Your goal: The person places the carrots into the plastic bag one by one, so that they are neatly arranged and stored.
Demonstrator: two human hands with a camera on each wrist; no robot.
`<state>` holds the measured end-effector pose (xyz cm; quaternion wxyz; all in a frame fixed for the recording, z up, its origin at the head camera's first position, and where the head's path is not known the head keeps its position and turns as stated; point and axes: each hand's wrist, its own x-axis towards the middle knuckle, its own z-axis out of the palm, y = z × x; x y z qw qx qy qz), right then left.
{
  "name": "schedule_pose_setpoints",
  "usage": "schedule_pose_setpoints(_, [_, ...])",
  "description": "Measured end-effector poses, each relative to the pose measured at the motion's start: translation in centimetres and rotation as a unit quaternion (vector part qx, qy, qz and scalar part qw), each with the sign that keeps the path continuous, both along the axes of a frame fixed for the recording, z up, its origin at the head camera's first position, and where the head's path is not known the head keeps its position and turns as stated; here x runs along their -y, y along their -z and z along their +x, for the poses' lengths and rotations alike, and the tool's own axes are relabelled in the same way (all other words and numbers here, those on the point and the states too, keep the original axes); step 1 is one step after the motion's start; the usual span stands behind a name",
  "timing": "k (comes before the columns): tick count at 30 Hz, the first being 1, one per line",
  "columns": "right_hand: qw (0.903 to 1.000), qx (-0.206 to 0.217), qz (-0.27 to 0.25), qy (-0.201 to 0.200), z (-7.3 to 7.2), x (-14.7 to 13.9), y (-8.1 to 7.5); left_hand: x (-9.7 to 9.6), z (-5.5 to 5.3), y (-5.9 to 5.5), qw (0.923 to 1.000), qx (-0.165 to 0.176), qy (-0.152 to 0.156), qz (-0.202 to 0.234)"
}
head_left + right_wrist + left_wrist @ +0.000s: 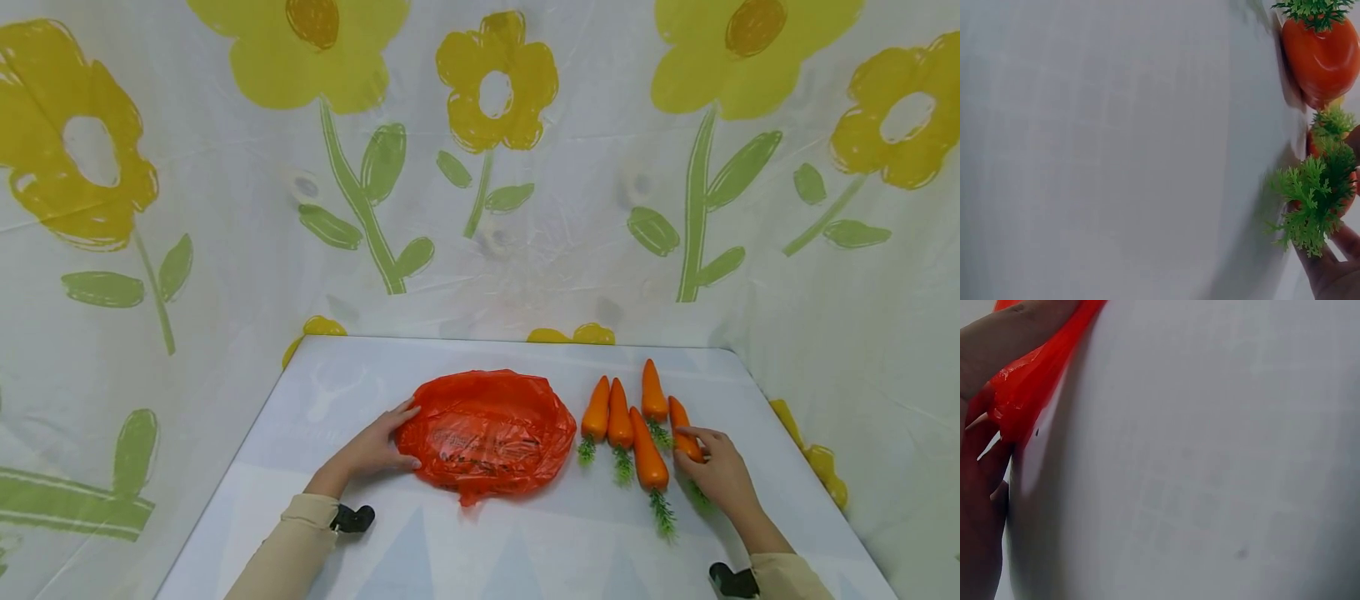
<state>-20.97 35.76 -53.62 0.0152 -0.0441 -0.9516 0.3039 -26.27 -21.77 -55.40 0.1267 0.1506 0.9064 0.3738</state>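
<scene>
A crumpled red plastic bag [487, 433] lies spread on the white table. My left hand [375, 443] holds its left edge, thumb on the near side and fingers farther back; the left wrist view shows red plastic [1029, 387] between thumb and fingers. On the right, my right hand [718, 473] grips the rightmost orange toy carrot [678, 413], thumb and fingers on either side of its thick end. That carrot's green leafy top [1310, 200] points toward the right wrist camera. Several more carrots [649, 454] lie between the bag and this hand, tips pointing away.
The white table [300, 425] has a pale triangle pattern near its front. A hanging cloth [570, 208] printed with yellow flowers stands behind and at both sides. Black wrist devices [354, 518] sit by both beige sleeves [292, 542].
</scene>
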Motion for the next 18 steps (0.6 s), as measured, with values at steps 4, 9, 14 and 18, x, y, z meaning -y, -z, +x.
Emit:
schedule_pose_setpoints(4, [0.9999,0.002,-0.008,0.006,0.1,0.0,0.0,0.0,0.0,0.4,0.9999,-0.01,0.002,-0.009])
schedule_pose_setpoints(9, [0.9997,0.001,-0.019,0.012,0.2,-0.1,0.0,0.0,0.0,0.8,0.9996,-0.023,-0.003,-0.012])
schedule_pose_setpoints(14, [0.9995,0.0,-0.029,0.011,0.3,-0.2,0.0,-0.2,0.1,1.1,0.9993,-0.024,-0.017,-0.024])
schedule_pose_setpoints(18, [0.9993,-0.003,-0.034,0.015,0.4,-0.2,0.0,-0.3,0.2,1.2,0.9992,-0.021,-0.026,-0.021])
